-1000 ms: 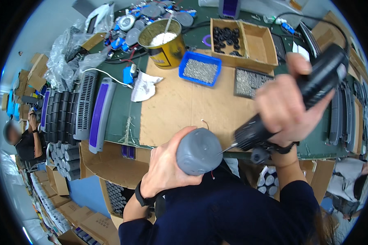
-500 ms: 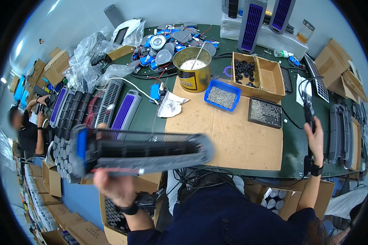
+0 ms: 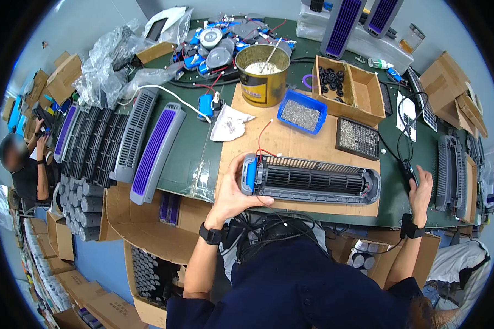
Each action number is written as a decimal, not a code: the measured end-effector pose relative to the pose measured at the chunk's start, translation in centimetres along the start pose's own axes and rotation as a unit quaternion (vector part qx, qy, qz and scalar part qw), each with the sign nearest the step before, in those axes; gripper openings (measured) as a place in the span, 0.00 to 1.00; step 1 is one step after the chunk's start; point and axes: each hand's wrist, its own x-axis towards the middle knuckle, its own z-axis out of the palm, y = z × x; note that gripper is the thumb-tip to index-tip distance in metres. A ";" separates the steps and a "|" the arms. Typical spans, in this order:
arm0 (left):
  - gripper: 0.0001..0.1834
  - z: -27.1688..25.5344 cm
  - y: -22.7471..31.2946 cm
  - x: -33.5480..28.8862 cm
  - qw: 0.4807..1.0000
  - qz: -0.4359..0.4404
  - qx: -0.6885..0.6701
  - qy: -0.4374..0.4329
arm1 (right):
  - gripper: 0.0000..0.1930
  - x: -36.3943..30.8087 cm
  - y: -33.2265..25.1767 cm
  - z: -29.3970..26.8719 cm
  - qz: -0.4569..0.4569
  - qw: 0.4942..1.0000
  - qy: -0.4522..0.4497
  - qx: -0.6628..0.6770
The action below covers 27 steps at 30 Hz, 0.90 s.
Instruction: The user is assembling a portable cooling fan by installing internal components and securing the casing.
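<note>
My left hand (image 3: 236, 193) grips the left end of an opened tower fan housing (image 3: 319, 198), close by its blue part (image 3: 251, 174). The grey housing lies lengthwise over the near part of a cardboard sheet (image 3: 252, 129). Inside it sits a ribbed black fan roller (image 3: 313, 177). A thin red wire with a small white connector (image 3: 279, 154) comes out at the left end. At the right, my right hand (image 3: 421, 193) is around a black corded tool (image 3: 408, 171), which looks like an electric screwdriver; the palm hides its lower part.
Beyond the housing stand a blue tray of screws (image 3: 326, 116), a black tray of small metal parts (image 3: 340, 143), a divided wooden box (image 3: 381, 112) and a yellow-black can (image 3: 263, 82). Purple-grilled fan housings (image 3: 158, 148) lie left. A co-worker (image 3: 24, 170) sits far left.
The fan housing has swung right from the table's left edge onto the cardboard, and its open side now faces up. My right hand has shifted slightly down with the corded tool. My view has tilted.
</note>
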 end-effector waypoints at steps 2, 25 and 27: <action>0.60 -0.2 -0.8 0.2 0.991 0.043 0.123 -0.009 | 0.20 0.8 -6.2 -2.3 -0.004 0.983 0.081 0.164; 0.38 -2.0 5.7 0.2 0.864 0.265 0.397 -0.164 | 0.14 -3.1 -29.7 -0.5 -0.389 0.850 -0.175 0.309; 0.33 -2.0 5.9 1.3 0.854 0.261 0.397 -0.213 | 0.14 -3.0 -29.7 -0.4 -0.390 0.847 -0.174 0.317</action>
